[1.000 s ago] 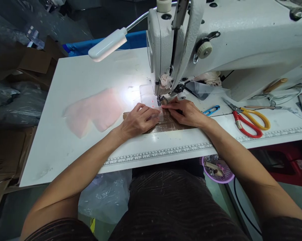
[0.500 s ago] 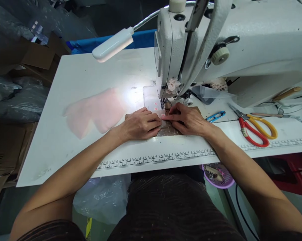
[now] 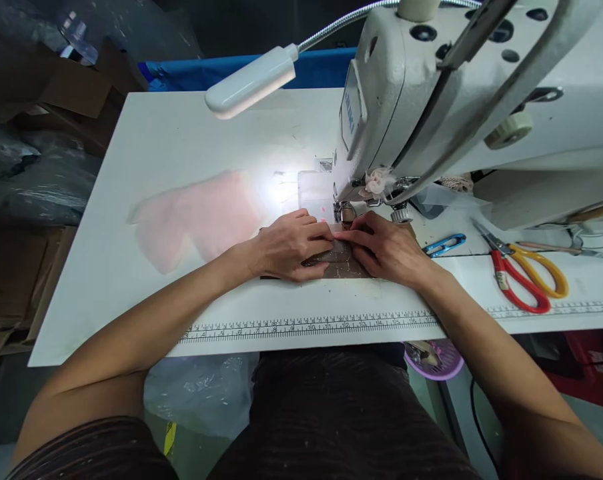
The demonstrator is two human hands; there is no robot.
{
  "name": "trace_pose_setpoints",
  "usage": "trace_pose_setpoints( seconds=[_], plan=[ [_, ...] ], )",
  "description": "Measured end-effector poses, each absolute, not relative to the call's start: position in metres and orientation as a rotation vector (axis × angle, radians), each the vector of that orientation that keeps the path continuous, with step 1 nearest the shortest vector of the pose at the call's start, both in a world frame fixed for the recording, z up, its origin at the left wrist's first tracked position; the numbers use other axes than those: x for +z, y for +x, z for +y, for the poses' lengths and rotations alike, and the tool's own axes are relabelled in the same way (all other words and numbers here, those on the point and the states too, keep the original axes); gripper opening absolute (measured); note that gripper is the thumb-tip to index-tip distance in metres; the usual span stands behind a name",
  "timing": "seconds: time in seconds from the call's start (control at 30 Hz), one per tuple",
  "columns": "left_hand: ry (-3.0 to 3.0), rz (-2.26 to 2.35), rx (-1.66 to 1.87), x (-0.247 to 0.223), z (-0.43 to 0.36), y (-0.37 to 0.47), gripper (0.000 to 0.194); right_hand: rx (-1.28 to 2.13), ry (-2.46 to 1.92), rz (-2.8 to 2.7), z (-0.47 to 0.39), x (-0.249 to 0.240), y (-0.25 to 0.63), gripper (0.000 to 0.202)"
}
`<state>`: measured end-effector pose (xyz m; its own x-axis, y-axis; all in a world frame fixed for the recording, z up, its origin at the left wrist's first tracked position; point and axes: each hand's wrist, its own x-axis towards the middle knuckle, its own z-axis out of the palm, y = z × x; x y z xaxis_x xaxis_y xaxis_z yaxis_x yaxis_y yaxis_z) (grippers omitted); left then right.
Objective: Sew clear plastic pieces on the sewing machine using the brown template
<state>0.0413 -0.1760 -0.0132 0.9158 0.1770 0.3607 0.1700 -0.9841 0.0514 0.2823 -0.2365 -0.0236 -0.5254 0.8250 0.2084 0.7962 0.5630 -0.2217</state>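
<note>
A sewing machine [image 3: 376,100] stands over the white table, its presser foot [image 3: 345,212] just beyond my fingers. My left hand [image 3: 299,247] is left of the foot, fingers bent and pressed together on a thin translucent piece of fabric [image 3: 337,228]. From the other side, my right hand [image 3: 389,245] pinches the edge of this fabric, its index finger pointing left. The two hands almost meet. Beneath them lies a brown patterned sheet [image 3: 349,270]; my hands cover much of it. Small pink marks show just left of the foot.
A pink sheer fabric piece [image 3: 201,217] lies on the left of the table [image 3: 106,293]. To the right are blue thread snips [image 3: 444,245] and red-and-yellow scissors [image 3: 526,273]. A lamp [image 3: 251,81] hangs above. A ruler strip [image 3: 311,328] runs along the front edge.
The view has shifted, so the machine appears farther right and larger. Both hands stay close to the presser foot, still on the fabric, with only slight finger movement.
</note>
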Motion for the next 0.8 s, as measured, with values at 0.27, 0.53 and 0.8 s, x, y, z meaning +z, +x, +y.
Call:
trace_pose_setpoints(
  seconds=[0.27, 0.53, 0.8],
  plan=[
    [3.069, 0.339, 0.568, -0.019, -0.173, 0.040, 0.026, 0.337, -1.379, -2.309, -0.234, -0.024, 0.287, 0.038],
    [2.965, 0.350, 0.682, -0.027, -0.158, 0.043, 0.020, 0.518, -1.398, -2.099, -0.229, -0.023, 0.295, 0.033],
    [2.956, 0.455, 0.782, -0.030, -0.160, 0.046, 0.016, 0.479, -1.363, -2.078, -0.227, -0.026, 0.294, 0.034]
  ],
)
